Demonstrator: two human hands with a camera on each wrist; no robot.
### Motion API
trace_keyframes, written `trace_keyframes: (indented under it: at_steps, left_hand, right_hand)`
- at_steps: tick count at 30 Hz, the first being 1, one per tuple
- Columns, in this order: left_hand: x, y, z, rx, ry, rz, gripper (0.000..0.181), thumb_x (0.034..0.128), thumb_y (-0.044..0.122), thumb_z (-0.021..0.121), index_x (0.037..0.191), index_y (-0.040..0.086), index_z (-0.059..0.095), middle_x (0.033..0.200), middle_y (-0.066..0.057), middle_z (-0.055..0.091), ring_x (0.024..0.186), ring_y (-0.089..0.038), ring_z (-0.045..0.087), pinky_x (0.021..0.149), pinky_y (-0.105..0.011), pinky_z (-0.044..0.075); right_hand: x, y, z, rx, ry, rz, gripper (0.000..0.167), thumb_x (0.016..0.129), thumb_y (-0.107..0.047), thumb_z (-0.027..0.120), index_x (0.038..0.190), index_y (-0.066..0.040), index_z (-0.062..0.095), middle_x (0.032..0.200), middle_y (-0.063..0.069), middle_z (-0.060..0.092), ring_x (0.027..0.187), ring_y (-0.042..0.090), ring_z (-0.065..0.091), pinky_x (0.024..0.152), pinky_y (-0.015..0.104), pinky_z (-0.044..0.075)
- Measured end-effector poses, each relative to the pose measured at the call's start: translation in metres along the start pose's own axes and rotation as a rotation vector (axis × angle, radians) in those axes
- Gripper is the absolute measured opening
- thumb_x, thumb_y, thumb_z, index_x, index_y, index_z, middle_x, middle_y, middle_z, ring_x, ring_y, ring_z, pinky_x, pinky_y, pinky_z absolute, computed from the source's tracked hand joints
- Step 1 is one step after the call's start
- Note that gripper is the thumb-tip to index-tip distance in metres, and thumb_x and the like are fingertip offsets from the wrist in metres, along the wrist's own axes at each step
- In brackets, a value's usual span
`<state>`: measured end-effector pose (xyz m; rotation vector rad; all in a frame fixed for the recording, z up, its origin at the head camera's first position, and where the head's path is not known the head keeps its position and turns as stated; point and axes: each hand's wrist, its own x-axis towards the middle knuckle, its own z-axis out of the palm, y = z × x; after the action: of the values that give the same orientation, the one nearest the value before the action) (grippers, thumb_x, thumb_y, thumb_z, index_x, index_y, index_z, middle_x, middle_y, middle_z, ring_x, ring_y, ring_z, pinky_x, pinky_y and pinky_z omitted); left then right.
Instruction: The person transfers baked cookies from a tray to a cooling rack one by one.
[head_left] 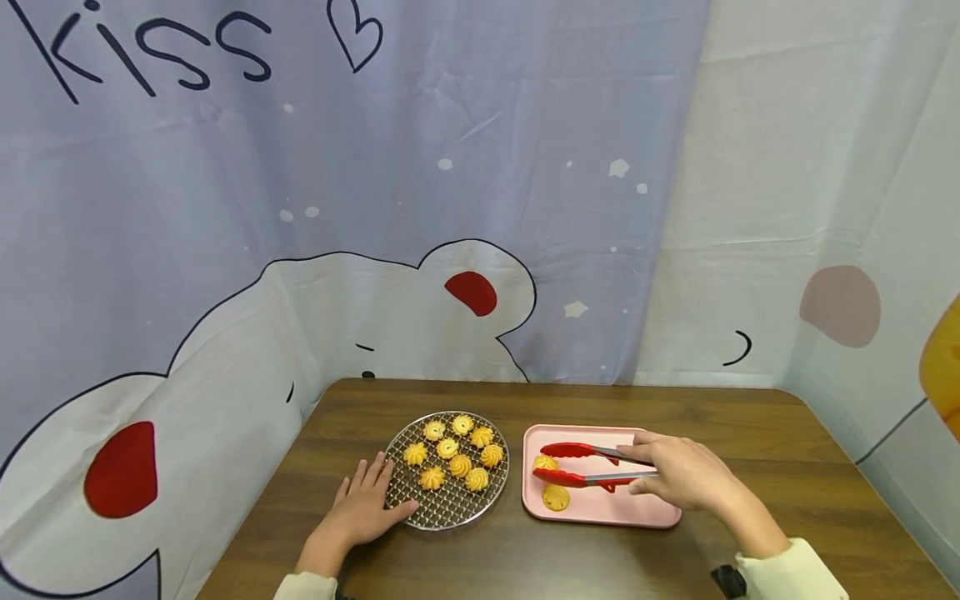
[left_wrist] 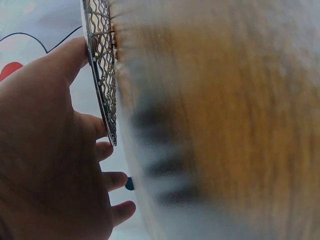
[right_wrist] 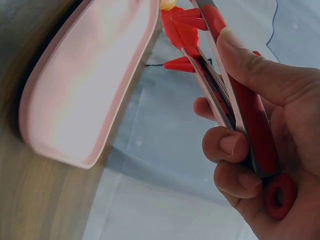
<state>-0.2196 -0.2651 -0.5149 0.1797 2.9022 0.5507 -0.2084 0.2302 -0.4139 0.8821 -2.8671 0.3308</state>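
My left hand (head_left: 365, 504) lies with fingers spread at the left side of a round wire rack (head_left: 442, 512), thumb and fingertips touching its rim. Several yellow swirled cookies (head_left: 460, 466) sit on the mesh. My right hand (head_left: 688, 471) grips red-tipped metal tongs (head_left: 600, 480) above a pink tray (head_left: 637, 512); the red handle (right_wrist: 255, 127) runs through its palm. Between the tongs' parted heads, at the tray's left end, is a swirled cookie (head_left: 544, 461). Whether the heads touch it I cannot tell. Just in front lies another, flatter-looking cookie (head_left: 556, 497).
Rack and tray stand side by side on a brown wooden table (head_left: 480, 558), a narrow gap between them. A printed cloth (head_left: 480, 167) hangs behind the table's back edge and along its sides.
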Motion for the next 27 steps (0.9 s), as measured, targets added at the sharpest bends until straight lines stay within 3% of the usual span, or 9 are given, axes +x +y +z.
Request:
trace_keyframes:
  at_steps: [8, 14, 21, 27]
  left_hand:
    - [0.002, -0.008, 0.008, -0.022, 0.028, 0.012, 0.103, 0.0904, 0.073, 0.055, 0.159, 0.001, 0.027, 0.168, -0.02, 0.015, 0.153, -0.049, 0.007, 0.116, -0.073, 0.005]
    - [-0.002, -0.003, 0.002, -0.03, -0.005, 0.0, 0.103, 0.091, 0.072, 0.055, 0.159, 0.0, 0.026, 0.168, -0.022, 0.014, 0.152, -0.05, 0.007, 0.116, -0.073, 0.004]
    - [-0.005, 0.0, -0.001, -0.015, -0.012, -0.018, 0.101, 0.091, 0.07, 0.057, 0.159, 0.002, 0.028, 0.167, -0.021, 0.016, 0.152, -0.051, 0.009, 0.116, -0.073, 0.007]
    - [-0.006, 0.0, -0.001, -0.014, -0.017, -0.023, 0.102, 0.0906, 0.072, 0.056, 0.16, 0.002, 0.027, 0.167, -0.021, 0.015, 0.152, -0.051, 0.009, 0.116, -0.073, 0.007]
  right_hand:
    - [0.012, -0.015, 0.002, -0.004, 0.015, -0.041, 0.049, 0.078, -0.043, 0.084, 0.121, -0.021, 0.076, 0.108, -0.009, 0.066, 0.081, 0.013, 0.067, 0.06, 0.033, 0.05]
    - [0.023, -0.028, 0.003, 0.001, 0.021, -0.079, 0.048, 0.078, -0.042, 0.085, 0.121, -0.023, 0.076, 0.106, -0.012, 0.067, 0.09, 0.014, 0.067, 0.062, 0.035, 0.052]
    - [0.036, -0.042, 0.006, -0.02, 0.028, -0.137, 0.046, 0.078, -0.037, 0.085, 0.121, -0.022, 0.077, 0.098, -0.014, 0.065, 0.081, 0.006, 0.062, 0.068, 0.033, 0.052]
    - [0.046, -0.055, 0.008, 0.037, 0.005, -0.176, 0.045, 0.08, -0.032, 0.085, 0.121, -0.018, 0.076, 0.098, -0.013, 0.063, 0.078, 0.003, 0.056, 0.065, 0.027, 0.048]
